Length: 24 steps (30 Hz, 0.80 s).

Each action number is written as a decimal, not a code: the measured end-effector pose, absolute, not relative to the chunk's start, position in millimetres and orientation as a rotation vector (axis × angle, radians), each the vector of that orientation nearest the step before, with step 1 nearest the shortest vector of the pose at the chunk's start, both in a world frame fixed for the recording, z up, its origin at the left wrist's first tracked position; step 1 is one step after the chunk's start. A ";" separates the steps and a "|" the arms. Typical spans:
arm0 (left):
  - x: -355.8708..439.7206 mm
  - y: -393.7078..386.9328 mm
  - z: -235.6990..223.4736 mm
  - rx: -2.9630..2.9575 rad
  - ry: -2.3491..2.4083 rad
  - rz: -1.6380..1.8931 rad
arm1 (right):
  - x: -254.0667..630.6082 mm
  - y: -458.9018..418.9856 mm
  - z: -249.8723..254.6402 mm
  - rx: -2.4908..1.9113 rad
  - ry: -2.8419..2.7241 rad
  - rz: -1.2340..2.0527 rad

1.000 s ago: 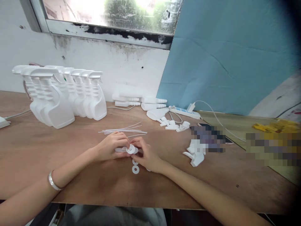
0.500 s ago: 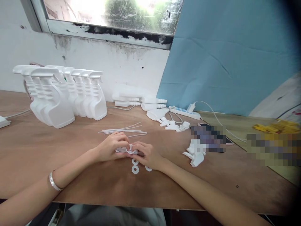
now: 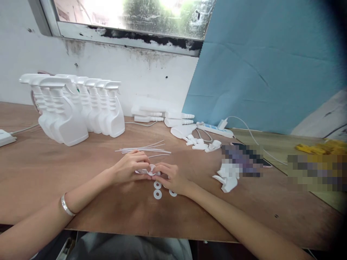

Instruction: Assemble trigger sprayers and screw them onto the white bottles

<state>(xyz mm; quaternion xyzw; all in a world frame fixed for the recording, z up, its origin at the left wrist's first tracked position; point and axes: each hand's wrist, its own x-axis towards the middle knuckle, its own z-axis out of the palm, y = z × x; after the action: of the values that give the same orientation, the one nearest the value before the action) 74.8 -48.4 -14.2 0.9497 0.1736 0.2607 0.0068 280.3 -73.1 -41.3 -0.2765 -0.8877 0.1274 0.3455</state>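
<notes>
My left hand (image 3: 132, 167) and my right hand (image 3: 173, 177) meet over the table, both closed around a white plastic spray head (image 3: 152, 169). Fingers cover much of this part, and its curved edge shows between them. Flat white washers (image 3: 154, 194) lie on the wood just below the hands, one of them partly under my right hand. Beyond my left hand, several thin white tubes (image 3: 146, 149) are spread in a loose bundle.
Assembled white spray bottles (image 3: 72, 126) stand in rows at the left. Bottles without heads (image 3: 180, 122) lie by the wall near a power strip (image 3: 215, 129). Loose white spray heads (image 3: 229, 182) lie to the right, beside a phone (image 3: 267, 163). Yellow items (image 3: 322, 147) sit farther right.
The view has shifted slightly, so everything sits a little farther right. Both hands keep their grip on the spray head, with barely any finger movement.
</notes>
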 end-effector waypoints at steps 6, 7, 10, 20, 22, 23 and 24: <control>74.2 -46.9 -12.7 3.003 0.544 0.818 | 278.8 -74.6 -39.1 -0.754 -2.278 0.357; 74.4 -47.2 -12.0 3.012 0.543 0.806 | 278.4 -75.2 -38.6 -0.762 -2.287 0.348; 75.0 -48.0 -10.5 3.025 0.529 0.782 | 277.6 -77.0 -37.3 -0.780 -2.311 0.329; 72.4 -48.3 -13.8 3.038 0.550 0.776 | 277.3 -78.8 -40.2 -0.797 -2.309 0.234; 72.5 -49.5 -14.1 3.065 0.570 0.799 | 277.4 -78.5 -43.4 -0.833 -2.262 0.253; 72.7 -50.3 -14.0 3.077 0.573 0.811 | 277.5 -78.4 -44.8 -0.851 -2.245 0.268; 73.2 -51.2 -13.8 3.081 0.577 0.823 | 277.5 -78.4 -46.2 -0.865 -2.235 0.277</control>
<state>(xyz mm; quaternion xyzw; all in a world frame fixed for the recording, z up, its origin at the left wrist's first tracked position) 73.2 -51.2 -13.8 0.9495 0.1778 0.2537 -0.0498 277.5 -78.4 -46.2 -0.3351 -0.8655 0.1074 0.3564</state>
